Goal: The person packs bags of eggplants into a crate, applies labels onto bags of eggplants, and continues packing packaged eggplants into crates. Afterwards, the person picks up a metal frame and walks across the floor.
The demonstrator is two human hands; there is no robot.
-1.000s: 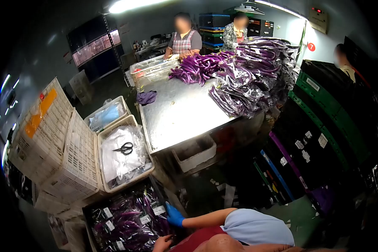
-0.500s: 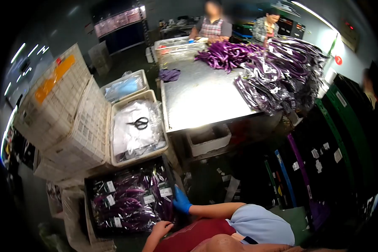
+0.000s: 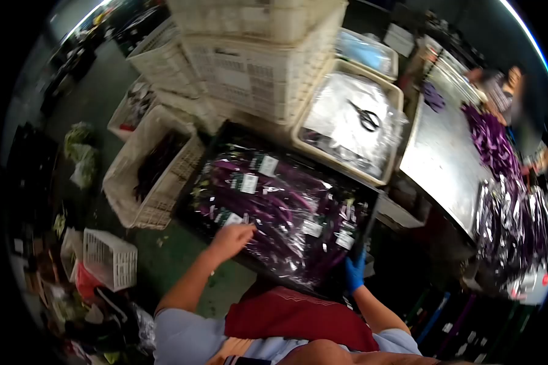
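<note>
A black crate (image 3: 274,281) lies in front of me, filled with eggplants in clear bags (image 3: 280,210) that carry white labels. My left hand (image 3: 231,239) is bare and reaches over the crate's near left side. Its fingers are bent together above the bagged eggplants, and what they grip, if anything, is hidden. In a blue glove, my right hand (image 3: 355,272) is closed on the crate's right side near the close corner, its fingers partly hidden.
Stacked white crates (image 3: 243,73) stand behind the black crate. Beside them a bin (image 3: 298,131) holds plastic bags with scissors (image 3: 366,117) on top. More eggplants (image 3: 496,146) lie on the metal table (image 3: 438,152), with people beyond. A white basket (image 3: 155,216) stands left.
My view has swung left, so the table now appears at the right and the crate in the middle. Both hands stay at the crate; the left one reaches further over the bags.
</note>
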